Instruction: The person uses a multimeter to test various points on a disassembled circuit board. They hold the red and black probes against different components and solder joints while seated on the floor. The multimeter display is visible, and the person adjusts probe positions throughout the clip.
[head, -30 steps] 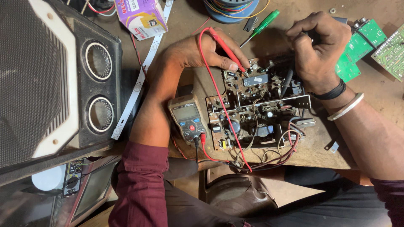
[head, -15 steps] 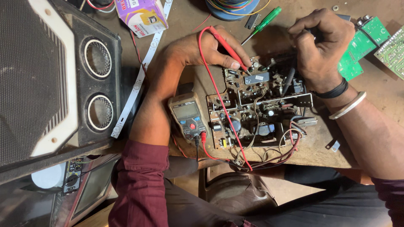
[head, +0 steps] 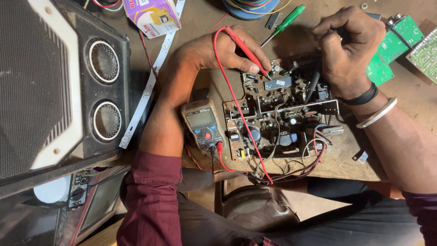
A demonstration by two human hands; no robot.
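**2 hands working over a circuit board**

The left hand [head: 218, 52] is pinching a red test probe [head: 248, 53], its tip touching the circuit board [head: 277, 116] lying at the centre of the frame on the brown surface [head: 409, 91]. The right hand [head: 348, 43], upper right, is clenching a dark probe whose tip I cannot make out. A multimeter [head: 202, 125] is lying just left of the board, a red lead [head: 236, 105] crossing it. A green screwdriver [head: 284, 20] is resting above.
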